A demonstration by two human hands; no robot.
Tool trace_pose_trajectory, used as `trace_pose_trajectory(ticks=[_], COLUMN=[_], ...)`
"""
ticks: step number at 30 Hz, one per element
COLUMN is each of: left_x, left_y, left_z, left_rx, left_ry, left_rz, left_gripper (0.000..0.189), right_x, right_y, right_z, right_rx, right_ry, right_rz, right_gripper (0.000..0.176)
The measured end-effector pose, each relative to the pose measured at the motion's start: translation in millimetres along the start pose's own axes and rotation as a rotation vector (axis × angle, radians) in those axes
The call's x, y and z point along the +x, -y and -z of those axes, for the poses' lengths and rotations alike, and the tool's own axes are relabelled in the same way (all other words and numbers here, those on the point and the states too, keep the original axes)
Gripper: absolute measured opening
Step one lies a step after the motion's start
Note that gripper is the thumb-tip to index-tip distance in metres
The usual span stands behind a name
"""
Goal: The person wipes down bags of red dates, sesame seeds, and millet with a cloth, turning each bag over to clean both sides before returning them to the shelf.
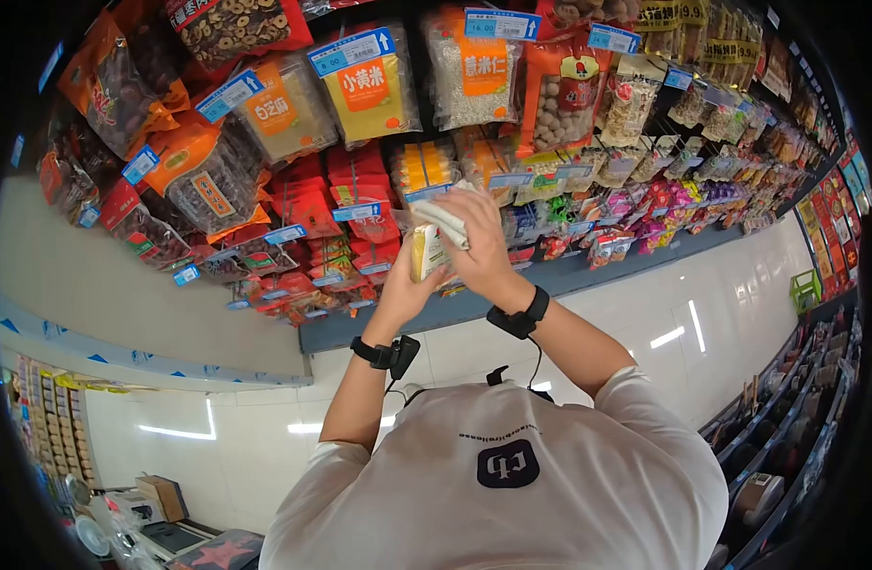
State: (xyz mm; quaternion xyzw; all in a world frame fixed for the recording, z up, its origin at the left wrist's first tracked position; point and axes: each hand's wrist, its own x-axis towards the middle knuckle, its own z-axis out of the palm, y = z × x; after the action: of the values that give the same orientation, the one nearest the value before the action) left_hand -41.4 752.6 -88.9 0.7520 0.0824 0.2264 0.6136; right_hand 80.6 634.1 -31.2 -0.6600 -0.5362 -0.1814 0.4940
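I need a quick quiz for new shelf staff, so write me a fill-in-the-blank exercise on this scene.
1. The left hand holds a ___ packet up in front of the shelves.
2. The right hand holds a ___ cloth against the top of the packet.
3. Each wrist wears a ___ band.
4. The person's shirt is ___.

Missing words: yellow; white; black; white
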Motion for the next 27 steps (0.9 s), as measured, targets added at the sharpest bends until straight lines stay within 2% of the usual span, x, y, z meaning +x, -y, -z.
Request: trace_pose_trajectory(ticks=[2, 4, 5, 6, 8, 10, 12, 13, 16, 17, 18, 20, 22, 24, 25, 26, 27], left_x=[-2.1, -1.6, -1.1, -0.9, 1.6, 2.7, 2.5, 2.6, 6.1, 7.4, 8.5, 9.6, 8.9, 7.1, 7.3, 7.2, 6.4], left_y=[-0.5, -2.6, -0.8, 2.6, 4.6, -0.4, -12.6, -18.8, -1.1, 9.5, 21.2, 15.1, 5.5, 8.0, 10.7, 18.1, 28.8], left_z=[2.3, 2.5, 1.6, 0.7, -0.5, -0.9, -0.4, -1.1, -7.4, -7.5, -5.7, -3.4, -4.9, -8.0, -9.0, -8.3, -6.2], left_rx=[0.006, -0.012, -0.014, -0.032, -0.048, -0.032, -0.097, -0.164, -0.223, -0.224, -0.171, -0.112, -0.385, -0.351, -0.314, -0.314, -0.258], left_ry=[0.004, -0.001, -0.003, -0.010, -0.009, -0.028, -0.026, -0.025, -0.070, -0.070, -0.056, -0.040, 0.009, -0.014, -0.036, -0.038, -0.007], left_rz=[-0.018, 0.002, 0.001, 0.059, 0.119, 0.000, 0.061, 0.118, 0.089, 0.091, 0.061, 0.033, 0.082, 0.127, 0.172, 0.173, 0.130], left_gripper=[0.069, 0.069, 0.069, 0.070, 0.070, 0.071, 0.071, 0.072, 0.073, 0.073, 0.074, 0.075, 0.079, 0.080, 0.082, 0.082, 0.079], right_x=[2.0, 5.9, 0.0, -5.9, -15.5, -26.5, -28.8, -26.4, -29.5, -32.4, -30.5, -22.2, -12.4, -12.5, -11.6, -12.8, -14.7], right_y=[-15.8, -34.6, -29.2, -20.6, -3.5, -9.8, -22.9, -28.2, -21.7, -10.5, -7.9, -7.0, -13.3, -22.2, -12.3, -6.9, -2.1], right_z=[6.8, 8.9, 9.4, 4.3, -6.1, -7.3, -4.0, -2.1, -16.4, -17.2, -13.8, -6.9, -6.7, -16.8, -19.7, -17.0, -14.5], right_rx=[0.023, 0.077, -0.004, -0.005, -0.184, -0.151, -0.190, -0.201, -0.132, -0.133, -0.132, -0.046, -0.051, -0.110, 0.036, 0.037, 0.002], right_ry=[-0.023, -0.029, 0.001, 0.001, -0.086, -0.012, 0.089, 0.092, 0.011, 0.136, 0.136, 0.406, 0.330, 0.129, 0.213, 0.214, 0.349], right_rz=[0.040, -0.156, -0.229, -0.226, -0.028, -0.009, 0.111, 0.045, -0.028, 0.066, 0.062, 0.181, 0.120, 0.004, 0.125, 0.125, 0.188], right_gripper=[0.033, 0.037, 0.044, 0.044, 0.051, 0.055, 0.058, 0.060, 0.060, 0.059, 0.059, 0.057, 0.058, 0.056, 0.057, 0.057, 0.056])
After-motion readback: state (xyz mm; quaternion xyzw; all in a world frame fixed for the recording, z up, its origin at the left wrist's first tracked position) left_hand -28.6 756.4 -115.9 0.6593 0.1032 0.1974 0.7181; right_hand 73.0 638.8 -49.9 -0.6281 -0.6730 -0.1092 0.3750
